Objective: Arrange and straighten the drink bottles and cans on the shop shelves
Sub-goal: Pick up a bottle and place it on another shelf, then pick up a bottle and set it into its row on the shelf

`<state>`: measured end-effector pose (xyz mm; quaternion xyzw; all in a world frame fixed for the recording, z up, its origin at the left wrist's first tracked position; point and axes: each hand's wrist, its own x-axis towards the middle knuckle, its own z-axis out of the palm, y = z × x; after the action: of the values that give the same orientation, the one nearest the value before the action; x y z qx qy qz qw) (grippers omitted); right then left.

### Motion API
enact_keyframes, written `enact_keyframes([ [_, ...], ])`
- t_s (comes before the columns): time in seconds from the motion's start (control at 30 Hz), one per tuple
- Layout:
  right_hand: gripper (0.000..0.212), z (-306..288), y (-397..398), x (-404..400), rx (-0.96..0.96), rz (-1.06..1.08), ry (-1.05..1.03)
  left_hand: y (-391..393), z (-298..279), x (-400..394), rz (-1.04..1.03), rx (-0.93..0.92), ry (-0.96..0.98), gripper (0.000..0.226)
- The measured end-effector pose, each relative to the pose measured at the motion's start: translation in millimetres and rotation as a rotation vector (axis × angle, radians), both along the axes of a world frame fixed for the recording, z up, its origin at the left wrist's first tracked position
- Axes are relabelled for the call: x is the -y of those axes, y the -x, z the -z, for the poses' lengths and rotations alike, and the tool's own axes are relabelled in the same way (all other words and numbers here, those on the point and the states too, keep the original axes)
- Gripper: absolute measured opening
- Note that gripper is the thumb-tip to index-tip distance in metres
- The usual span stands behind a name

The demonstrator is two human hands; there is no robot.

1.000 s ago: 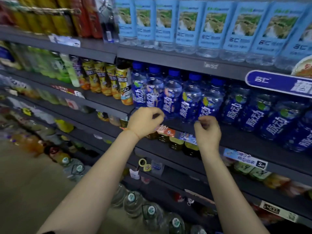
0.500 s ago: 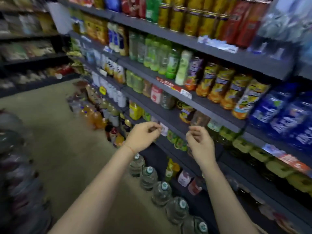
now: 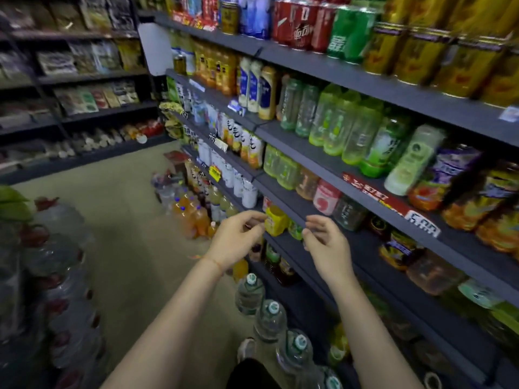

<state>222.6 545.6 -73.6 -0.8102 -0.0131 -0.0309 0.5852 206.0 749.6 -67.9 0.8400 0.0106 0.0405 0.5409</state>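
Hovering loosely curled and empty, both hands' grip flanks the yellow bottle (image 3: 275, 224).

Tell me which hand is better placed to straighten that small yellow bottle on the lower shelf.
Left, probably. The left hand is raised right beside the yellow bottle, fingertips almost at its side and holding nothing. The right hand is also free, but sits further along the shelf, past the green bottle.

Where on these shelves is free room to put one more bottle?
A bare patch of shelf lies between the white bottles and the pink-labelled bottle, just above the yellow bottle. The green bottles one shelf up stand crowded, and so do the cans on the top shelf.
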Motion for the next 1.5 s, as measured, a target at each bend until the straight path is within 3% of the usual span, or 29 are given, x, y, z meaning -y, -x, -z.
enact_keyframes([
  [0.27, 0.023, -12, -221, -106, -0.001, -0.042, -0.074, -212, -25, -108, -0.037, -0.036, -0.067, 0.031],
  [0.43, 0.024, -29, -329, -190, 0.011, -0.116, -0.066, -296, -33, -186, -0.107, -0.012, -0.057, 0.036],
  [0.8, 0.02, 47, -541, -446, -0.099, -0.33, 0.146, -503, 55, -409, -0.29, -0.103, 0.155, 0.047],
  [1.07, 0.029, 89, -735, -604, -0.329, -0.086, 0.235, -717, 103, -558, -0.135, -0.35, 0.221, 0.042],
  [1.2, 0.06, 107, -812, -634, -0.399, -0.057, 0.217, -805, 107, -586, -0.019, -0.354, 0.229, 0.044],
  [1.33, 0.069, 136, -859, -646, -0.437, 0.038, 0.18, -865, 115, -589, 0.045, -0.329, 0.279, 0.055],
  [1.5, 0.049, 134, -877, -654, -0.513, 0.109, 0.136, -908, 128, -585, 0.15, -0.296, 0.292, 0.049],
])
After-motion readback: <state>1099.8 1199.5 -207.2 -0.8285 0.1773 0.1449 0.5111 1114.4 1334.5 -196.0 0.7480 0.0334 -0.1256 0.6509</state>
